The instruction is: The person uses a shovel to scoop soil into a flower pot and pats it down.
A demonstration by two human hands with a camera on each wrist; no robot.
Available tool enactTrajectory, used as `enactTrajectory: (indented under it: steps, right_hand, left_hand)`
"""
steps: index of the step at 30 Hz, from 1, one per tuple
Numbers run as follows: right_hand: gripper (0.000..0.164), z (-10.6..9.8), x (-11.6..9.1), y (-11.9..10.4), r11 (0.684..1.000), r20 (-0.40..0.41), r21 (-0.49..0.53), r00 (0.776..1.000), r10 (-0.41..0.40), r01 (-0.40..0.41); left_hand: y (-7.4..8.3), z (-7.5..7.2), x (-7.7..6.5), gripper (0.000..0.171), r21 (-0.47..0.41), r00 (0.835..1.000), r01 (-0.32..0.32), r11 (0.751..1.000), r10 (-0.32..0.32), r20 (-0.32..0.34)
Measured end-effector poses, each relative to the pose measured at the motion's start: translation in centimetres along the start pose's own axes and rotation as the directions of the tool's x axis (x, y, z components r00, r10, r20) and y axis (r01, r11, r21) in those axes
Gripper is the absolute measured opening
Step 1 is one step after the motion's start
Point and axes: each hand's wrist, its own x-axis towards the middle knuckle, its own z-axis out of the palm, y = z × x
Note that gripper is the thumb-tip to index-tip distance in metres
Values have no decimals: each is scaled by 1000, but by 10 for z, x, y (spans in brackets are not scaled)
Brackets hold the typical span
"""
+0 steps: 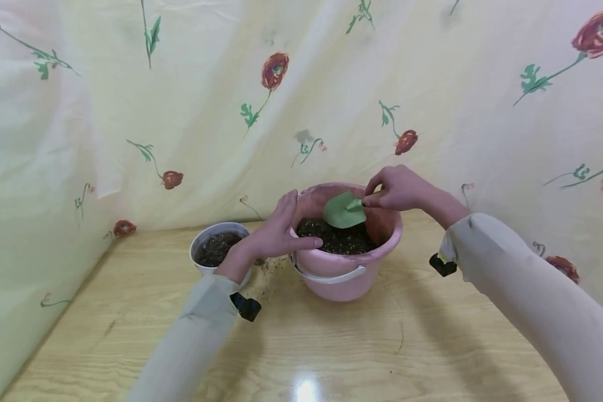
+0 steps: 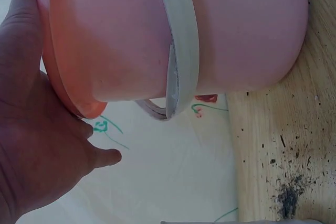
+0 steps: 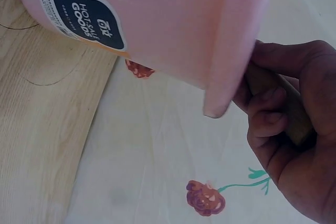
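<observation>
A pink bucket (image 1: 341,282) with a white handle (image 1: 331,277) stands on the table, dark soil (image 1: 334,237) inside it. My left hand (image 1: 273,237) holds the bucket's left rim, thumb over the edge toward the soil; in the left wrist view this hand (image 2: 47,129) lies along the rim, one finger sticking out. The wooden grip (image 3: 283,103) of a small green trowel (image 1: 344,211) is in my right hand (image 1: 394,190), above the bucket's right rim. The trowel's blade is inside the bucket's mouth, over the soil, with its tip pointing left.
A white pot (image 1: 201,268) with dark soil (image 1: 216,248) stands left of the bucket, partly behind my left wrist. Spilled soil crumbs (image 1: 266,265) lie on the wooden table (image 1: 331,346) between them. A flowered cloth (image 1: 206,111) hangs behind and at the left side.
</observation>
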Motion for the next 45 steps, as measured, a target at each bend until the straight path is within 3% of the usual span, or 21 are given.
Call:
enactTrajectory:
  steps: [9,21,24,30,34,40,45]
  right_hand:
    - [16,4,5,4,1000,16,-30,1000,1,-1]
    - [9,31,27,-7,999,30,-24,999,-42,43]
    - [15,37,30,-12,999,42,-24,999,-28,29]
    - [16,49,31,-10,998,83,67,997,-3,-3]
    - [11,52,32,-11,995,100,76,992,-72,65]
    - [8,51,31,-12,983,207,98,963,-170,152]
    - [8,43,26,-14,964,321,243,929,-182,105]
  left_hand:
    - [-1,0,3,117,-22,1000,3,1000,-3,23]
    - [0,-1,5,121,-42,1000,22,999,-21,11]
    - [1,-1,3,121,-42,999,35,998,-35,6]
    - [0,2,3,120,-46,999,44,998,-44,12]
    - [0,0,3,119,-48,999,42,998,-42,4]
    - [0,1,3,120,-50,998,56,997,-56,6]
    - [-2,1,2,120,-57,999,48,997,-48,1]
